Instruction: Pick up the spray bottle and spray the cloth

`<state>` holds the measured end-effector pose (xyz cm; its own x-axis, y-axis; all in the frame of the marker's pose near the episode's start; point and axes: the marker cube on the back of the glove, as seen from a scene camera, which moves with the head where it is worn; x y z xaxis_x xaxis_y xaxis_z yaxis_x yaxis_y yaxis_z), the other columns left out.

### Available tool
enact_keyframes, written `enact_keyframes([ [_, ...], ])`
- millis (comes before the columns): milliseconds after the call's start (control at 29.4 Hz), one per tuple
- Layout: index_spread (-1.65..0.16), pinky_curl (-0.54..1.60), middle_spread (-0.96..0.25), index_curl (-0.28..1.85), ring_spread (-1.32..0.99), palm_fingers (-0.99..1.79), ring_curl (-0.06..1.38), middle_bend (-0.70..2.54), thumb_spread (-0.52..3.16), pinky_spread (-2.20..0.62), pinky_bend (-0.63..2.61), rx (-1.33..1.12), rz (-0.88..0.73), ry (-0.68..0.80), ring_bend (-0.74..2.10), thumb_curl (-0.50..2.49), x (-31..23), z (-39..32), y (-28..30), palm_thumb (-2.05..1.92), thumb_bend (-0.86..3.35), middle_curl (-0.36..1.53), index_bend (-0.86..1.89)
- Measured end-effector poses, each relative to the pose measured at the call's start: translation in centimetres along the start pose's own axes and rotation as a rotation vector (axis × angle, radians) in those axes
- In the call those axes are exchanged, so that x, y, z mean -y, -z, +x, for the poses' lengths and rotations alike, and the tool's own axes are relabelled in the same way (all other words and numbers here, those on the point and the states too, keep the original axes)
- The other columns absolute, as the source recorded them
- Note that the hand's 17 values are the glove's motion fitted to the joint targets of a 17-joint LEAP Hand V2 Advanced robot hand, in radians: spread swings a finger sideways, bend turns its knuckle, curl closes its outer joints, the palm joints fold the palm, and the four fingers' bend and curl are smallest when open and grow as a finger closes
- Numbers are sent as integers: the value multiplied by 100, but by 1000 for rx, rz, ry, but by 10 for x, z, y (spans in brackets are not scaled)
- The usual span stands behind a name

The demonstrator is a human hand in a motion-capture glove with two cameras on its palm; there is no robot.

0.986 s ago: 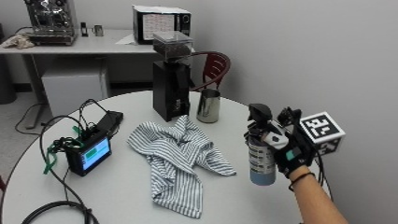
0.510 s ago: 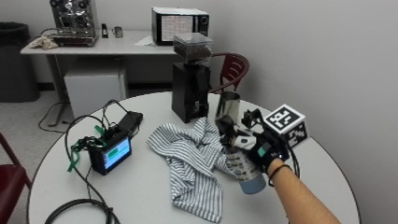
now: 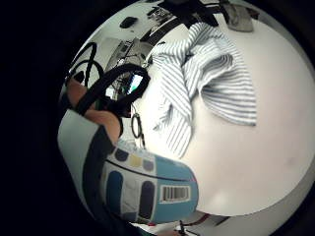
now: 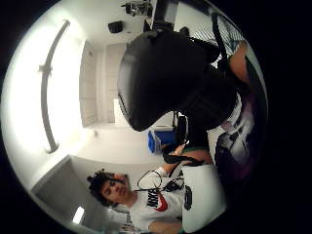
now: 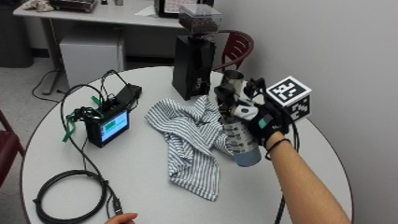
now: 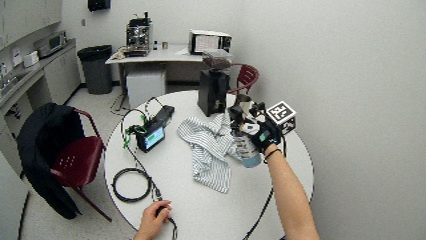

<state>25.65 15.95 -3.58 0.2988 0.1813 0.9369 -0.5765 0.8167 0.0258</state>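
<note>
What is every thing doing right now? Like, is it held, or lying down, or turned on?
spray bottle: upright, held up beside the cloth
gloved right hand: gripping the spray bottle
striped cloth: crumpled, lying on the table
small device: standing on the table, screen lit
coffee grinder: upright, hopper holding beans
metal cup: upright on the table
black cable: coiled on the table

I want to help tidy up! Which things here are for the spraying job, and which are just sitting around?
For the job: spray bottle, held up by the gloved right hand; striped cloth.

Just sitting around: coffee grinder, metal cup, small screen box, coiled black cable.
</note>
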Motion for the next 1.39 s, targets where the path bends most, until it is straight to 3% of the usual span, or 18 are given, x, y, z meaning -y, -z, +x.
enact_keyframes([
  [170, -19, 37, -5, 32, -8, 120, 42, 41, 80, -3, 35, 19, -48, -70, 63, 56, -3, 35, -14, 87, -3, 45, 13],
  [476, -18, 38, -5, 32, -8, 120, 43, 41, 80, -2, 35, -19, 4, 57, 63, 57, 3, -42, 2, 87, -3, 46, 13],
  [714, -18, 38, -5, 32, -8, 120, 43, 41, 80, -3, 36, -25, -77, -55, 64, 57, -2, 20, -24, 87, -3, 46, 13],
  [1020, -18, 38, -5, 33, -8, 120, 43, 41, 80, -3, 35, -38, -59, 18, 64, 58, -2, -31, -10, 87, -3, 46, 13],
  [1258, -18, 38, -5, 33, -8, 120, 43, 41, 80, -3, 35, -47, -62, -93, 64, 58, -4, 25, -23, 87, -3, 46, 13],
  [1394, -18, 38, -5, 33, -8, 120, 43, 41, 80, -2, 35, -15, -43, -46, 64, 58, -9, 20, -22, 87, -3, 46, 13],
])
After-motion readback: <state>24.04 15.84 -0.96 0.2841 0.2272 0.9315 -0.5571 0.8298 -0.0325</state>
